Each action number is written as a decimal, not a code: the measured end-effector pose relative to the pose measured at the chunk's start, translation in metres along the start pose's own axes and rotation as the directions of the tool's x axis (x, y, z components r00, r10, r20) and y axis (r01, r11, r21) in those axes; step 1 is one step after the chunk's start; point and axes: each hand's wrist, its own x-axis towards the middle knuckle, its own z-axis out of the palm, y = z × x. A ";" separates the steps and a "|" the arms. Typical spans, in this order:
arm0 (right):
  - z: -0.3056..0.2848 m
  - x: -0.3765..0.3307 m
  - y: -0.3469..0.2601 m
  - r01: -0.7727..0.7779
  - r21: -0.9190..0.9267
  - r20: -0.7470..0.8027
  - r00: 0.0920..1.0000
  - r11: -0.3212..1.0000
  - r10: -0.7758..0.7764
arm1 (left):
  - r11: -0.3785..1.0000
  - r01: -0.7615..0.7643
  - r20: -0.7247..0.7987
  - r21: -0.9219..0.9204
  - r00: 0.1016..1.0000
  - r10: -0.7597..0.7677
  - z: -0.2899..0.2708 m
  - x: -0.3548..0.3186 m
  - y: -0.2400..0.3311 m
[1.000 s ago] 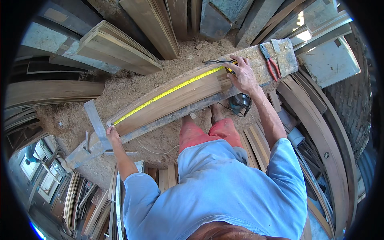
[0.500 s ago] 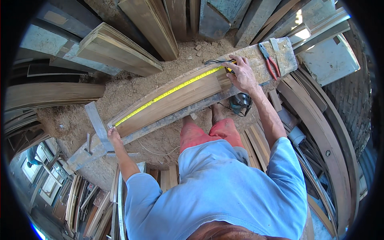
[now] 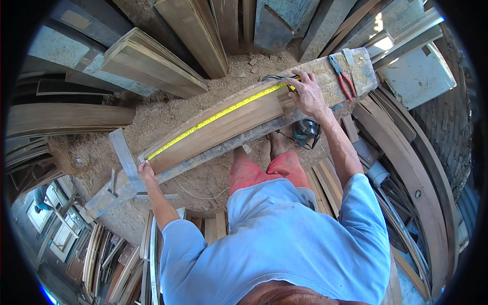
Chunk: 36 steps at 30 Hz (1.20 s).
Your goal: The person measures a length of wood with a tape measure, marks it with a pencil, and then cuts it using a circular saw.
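Note:
A yellow tape measure (image 3: 219, 118) is stretched along a wooden board (image 3: 223, 129) that lies on a long, dusty bench plank (image 3: 223, 146). At the board's left end, the fingers of my left hand (image 3: 146, 171) pinch the tip of the tape. My right hand (image 3: 308, 95) is closed around the tape measure's case near the right end, mostly hiding it. Right of that hand, pliers with red handles (image 3: 346, 84) rest on the bench. A dark power tool (image 3: 306, 133) sits below the bench, close under my right forearm.
Stacked boards (image 3: 152, 63) lean along the far side, and sawdust covers the ground (image 3: 152, 114). Long curved timbers (image 3: 412, 178) lie to my right. More wood strips (image 3: 114, 259) stand at the lower left. A thin cord (image 3: 198, 195) runs beneath the bench.
Both hands hold the tape in almost the same place along the board. Only a slight shift of the whole view shows.

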 end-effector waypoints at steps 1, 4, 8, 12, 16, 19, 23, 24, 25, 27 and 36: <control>0.000 0.000 -0.003 0.001 -0.006 0.035 0.999 1.000 0.000 | 1.000 -0.007 -0.013 -0.011 1.000 0.007 0.003 -0.004 -0.002; -0.004 -0.015 -0.016 -0.013 0.034 0.165 0.986 0.999 0.007 | 0.999 -0.030 -0.014 0.015 0.999 0.030 0.040 -0.026 0.016; 0.020 -0.027 -0.043 0.033 0.067 0.253 0.966 0.997 -0.049 | 0.993 -0.105 -0.159 0.058 0.981 0.113 0.018 -0.031 0.006; 0.023 -0.065 -0.044 -0.005 0.108 0.203 0.979 0.994 -0.017 | 0.896 -0.355 -0.038 0.266 0.925 0.378 0.033 -0.075 0.034; 0.007 -0.091 -0.037 -0.162 0.240 0.187 0.975 0.957 0.118 | 0.502 -0.596 0.369 0.626 0.794 0.482 0.069 -0.193 0.087; 0.014 -0.103 -0.009 -0.292 0.340 0.077 0.956 0.894 0.282 | 0.341 -0.756 0.692 0.558 0.651 0.311 0.109 -0.259 0.115; 0.025 -0.091 0.024 -0.447 0.386 -0.106 0.847 0.807 0.520 | 0.217 -0.816 0.774 0.536 0.578 0.259 0.149 -0.305 0.141; 0.025 -0.083 0.033 -0.495 0.373 -0.132 0.809 0.785 0.573 | 0.197 -0.841 0.790 0.505 0.542 0.286 0.157 -0.305 0.146; 0.026 -0.071 0.037 -0.531 0.367 -0.152 0.776 0.764 0.612 | 0.177 -0.855 0.796 0.487 0.518 0.314 0.163 -0.299 0.145; 0.016 -0.058 0.042 -0.639 0.303 -0.113 0.713 0.707 0.692 | 0.124 -0.884 0.822 0.450 0.464 0.330 0.173 -0.292 0.155; 0.031 -0.048 0.018 -0.735 0.355 -0.279 0.507 0.578 0.816 | -0.043 -0.915 0.889 0.402 0.378 0.259 0.186 -0.275 0.176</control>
